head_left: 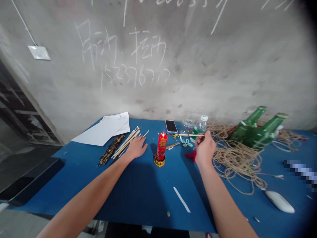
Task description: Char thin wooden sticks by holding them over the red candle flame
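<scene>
A red candle (162, 147) burns upright in a gold holder (159, 161) at the middle of the blue table. My right hand (206, 148) is closed on one end of a thin wooden stick (190, 135). That stick lies level across the flame, its far part darkened. To the left of the candle, my left hand (136, 147) rests flat with fingers stretched out. Its fingers lie at the edge of a pile of pale wooden sticks (126, 144); whether it presses on any is unclear. Beside them is a bundle of blackened sticks (111, 150).
White papers (99, 130) lie at the back left. Behind the candle are a phone (171, 126), a glass jar (187, 126) and a plastic bottle (201, 124). Green bottles (266, 132) and tangled cord (237, 162) fill the right side. A white strip (181, 199) lies in front.
</scene>
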A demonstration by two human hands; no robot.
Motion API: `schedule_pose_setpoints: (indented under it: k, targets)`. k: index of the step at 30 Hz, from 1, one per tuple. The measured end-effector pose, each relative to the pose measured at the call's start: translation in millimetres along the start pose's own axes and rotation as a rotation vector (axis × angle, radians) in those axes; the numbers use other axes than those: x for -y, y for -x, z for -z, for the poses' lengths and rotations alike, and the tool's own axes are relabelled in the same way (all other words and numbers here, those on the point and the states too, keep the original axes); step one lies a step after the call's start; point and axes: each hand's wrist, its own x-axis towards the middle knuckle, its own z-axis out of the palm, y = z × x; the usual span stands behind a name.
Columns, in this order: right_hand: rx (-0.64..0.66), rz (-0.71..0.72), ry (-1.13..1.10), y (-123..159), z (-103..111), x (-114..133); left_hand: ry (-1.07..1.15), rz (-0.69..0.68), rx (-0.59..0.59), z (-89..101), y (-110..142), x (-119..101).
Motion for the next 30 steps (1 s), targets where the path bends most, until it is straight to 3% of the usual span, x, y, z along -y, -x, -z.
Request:
schedule_pose_setpoints:
  k: [30]
  targets:
    - [0.008,-0.001,0.006,-0.9,0.0,-0.6,-0.007,-0.009,-0.003,0.2,-0.2,-0.1]
